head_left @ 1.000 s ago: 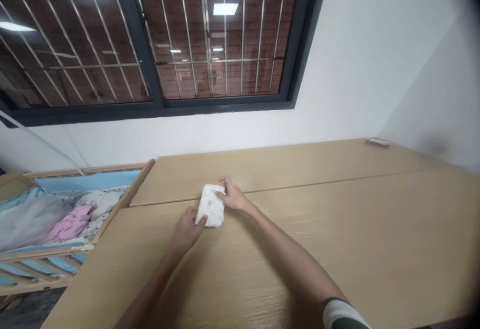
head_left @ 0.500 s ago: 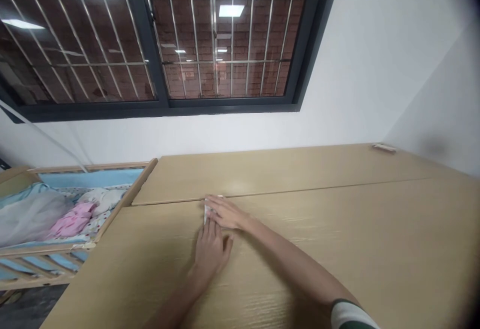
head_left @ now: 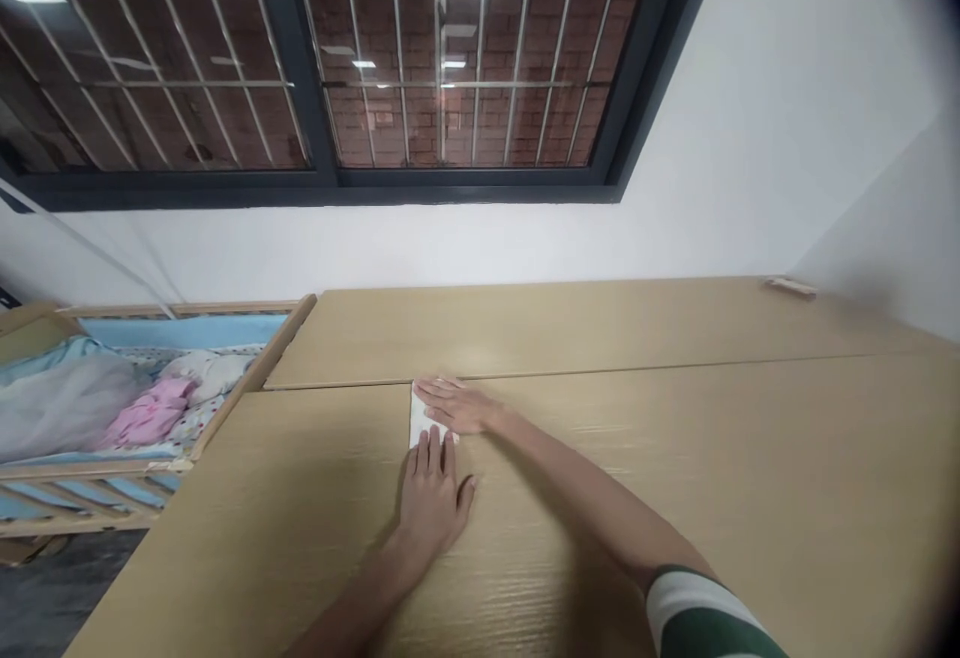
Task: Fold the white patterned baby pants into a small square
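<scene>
1. From where I'm standing, the person's 2 bare hands are working close together on a pale wood-grain tabletop (head_left: 675, 508). The right hand (head_left: 455, 406) comes in from the lower right of the head camera's view, with a green-and-white striped sleeve (head_left: 697, 618) at the upper arm. The left hand (head_left: 431, 503) comes up from the bottom of the view.

2. A folded white cloth (head_left: 422, 420) lies flat on the tabletop, just below a long seam (head_left: 600, 371) where 2 panels meet. Most of it is hidden under the hands, so I can't judge its full outline.

3. The visible left edge of the cloth runs roughly up and down in the view, so its long axis seems to point from the seam toward the left hand. That is only a judgement from the part that shows.

4. The right hand is the nearer of the 2: it lies palm down across the upper part of the cloth, with its fingers pointing left. The left fingertips touch the cloth's lower end from below, and the fingers stand slightly apart.

5. Neither hand is pinching or clamping the cloth. Both are open and pressing flat on it.

6. Off to the left stands a wooden crib (head_left: 75, 468) holding a pink garment (head_left: 146, 413) and a grey blanket (head_left: 64, 408). Beyond the tabletop is a white wall (head_left: 450, 243) beneath a barred window (head_left: 450, 68).
</scene>
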